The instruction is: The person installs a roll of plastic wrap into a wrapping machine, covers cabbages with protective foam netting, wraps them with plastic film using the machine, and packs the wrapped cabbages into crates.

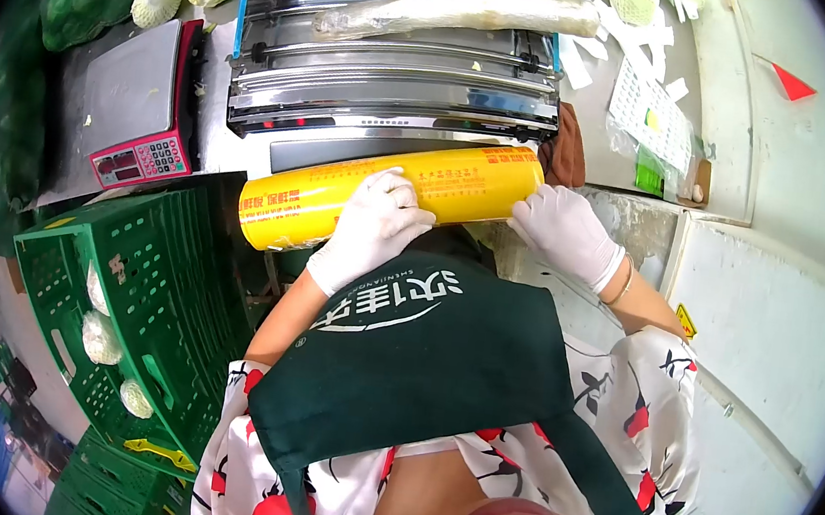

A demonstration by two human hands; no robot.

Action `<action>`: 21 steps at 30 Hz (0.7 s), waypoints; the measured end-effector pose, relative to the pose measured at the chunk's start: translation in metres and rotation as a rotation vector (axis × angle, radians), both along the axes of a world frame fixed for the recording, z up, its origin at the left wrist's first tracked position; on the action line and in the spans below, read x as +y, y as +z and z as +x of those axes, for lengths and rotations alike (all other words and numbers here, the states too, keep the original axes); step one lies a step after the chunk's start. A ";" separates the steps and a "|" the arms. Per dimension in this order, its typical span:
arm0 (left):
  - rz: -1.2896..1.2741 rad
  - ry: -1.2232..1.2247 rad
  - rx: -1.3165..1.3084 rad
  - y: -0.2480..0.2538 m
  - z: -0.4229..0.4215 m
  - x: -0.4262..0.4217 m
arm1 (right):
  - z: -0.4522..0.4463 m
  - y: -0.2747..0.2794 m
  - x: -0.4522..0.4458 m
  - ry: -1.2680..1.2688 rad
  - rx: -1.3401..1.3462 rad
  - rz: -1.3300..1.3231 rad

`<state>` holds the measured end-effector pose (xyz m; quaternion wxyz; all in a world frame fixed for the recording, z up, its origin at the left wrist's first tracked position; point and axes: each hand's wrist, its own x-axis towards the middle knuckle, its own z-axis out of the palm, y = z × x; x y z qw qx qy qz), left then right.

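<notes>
A large yellow roll of cling film (339, 194) with red print lies across in front of my body, at the near edge of the wrapping machine (399, 95). My left hand (376, 224), in a white glove, has its fingers curled against the roll's near side, left of its middle. At the roll's right end my right hand (568, 236), gloved too, closes its fingers on the edge. A long, whitish, crinkled roll (458, 18) rests on the machine's metal rollers, slightly tilted. The undersides of both hands are hidden.
Left of the machine stands a red scale (132, 102), with several net-wrapped vegetables (158, 2) behind it. Green crates (142, 299) are stacked at my left. Label strips and a sheet of stickers (652, 112) lie at the right, by a white wall (780, 296).
</notes>
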<state>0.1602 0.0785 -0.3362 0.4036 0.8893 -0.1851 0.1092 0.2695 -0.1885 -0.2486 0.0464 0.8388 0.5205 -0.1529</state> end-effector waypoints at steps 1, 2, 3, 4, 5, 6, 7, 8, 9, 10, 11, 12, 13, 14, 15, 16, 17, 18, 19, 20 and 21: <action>0.000 0.004 0.000 0.000 0.000 0.000 | 0.002 0.000 0.001 -0.006 -0.013 0.009; -0.001 0.006 0.000 0.000 0.000 0.000 | 0.003 0.001 0.000 -0.013 -0.025 0.018; -0.001 0.009 0.001 0.000 0.001 0.000 | 0.006 0.001 -0.002 0.037 -0.047 0.043; -0.002 0.012 0.004 0.000 0.003 0.000 | 0.013 0.001 -0.006 0.087 -0.067 0.066; -0.003 0.011 0.007 0.000 0.003 0.001 | 0.017 0.000 -0.008 0.134 -0.085 0.090; -0.004 0.011 0.008 -0.001 0.004 0.001 | 0.021 0.002 -0.008 0.175 -0.095 0.138; -0.007 0.008 0.009 -0.002 0.004 0.000 | 0.024 0.005 -0.007 0.214 -0.104 0.184; -0.008 0.006 0.009 -0.002 0.005 0.000 | 0.027 0.007 -0.008 0.253 -0.114 0.232; -0.008 0.008 -0.007 -0.002 0.006 0.000 | 0.027 0.005 -0.010 0.247 -0.111 0.211; -0.007 0.011 -0.021 0.001 0.007 0.000 | 0.026 0.002 -0.013 0.241 -0.107 0.192; -0.005 0.012 -0.034 0.003 0.008 0.001 | 0.024 -0.001 -0.016 0.233 -0.102 0.174; -0.011 0.006 -0.028 0.003 0.007 0.001 | 0.022 -0.005 -0.019 0.177 -0.108 0.150; -0.017 0.002 -0.022 0.003 0.007 0.001 | 0.019 -0.007 -0.020 0.123 -0.113 0.126; -0.024 0.000 -0.019 0.002 0.007 0.001 | 0.019 -0.007 -0.020 0.071 -0.121 0.101; -0.025 -0.005 -0.023 0.002 0.007 0.001 | 0.017 -0.005 -0.018 0.035 -0.123 0.025; -0.025 -0.008 -0.029 0.001 0.006 0.001 | 0.017 -0.004 -0.017 0.045 -0.124 0.014; -0.024 -0.010 -0.036 0.001 0.006 0.001 | 0.017 -0.004 -0.016 0.056 -0.125 0.003; -0.017 0.002 -0.025 0.000 0.005 0.001 | 0.017 -0.004 -0.016 0.067 -0.128 -0.009; -0.011 0.013 -0.015 -0.002 0.004 0.001 | 0.017 -0.001 -0.019 0.068 -0.111 -0.004; -0.005 0.024 -0.004 -0.002 0.004 0.001 | 0.016 0.003 -0.023 0.070 -0.093 0.001; -0.007 0.026 0.009 -0.002 0.006 0.002 | 0.015 0.007 -0.026 0.072 -0.075 0.007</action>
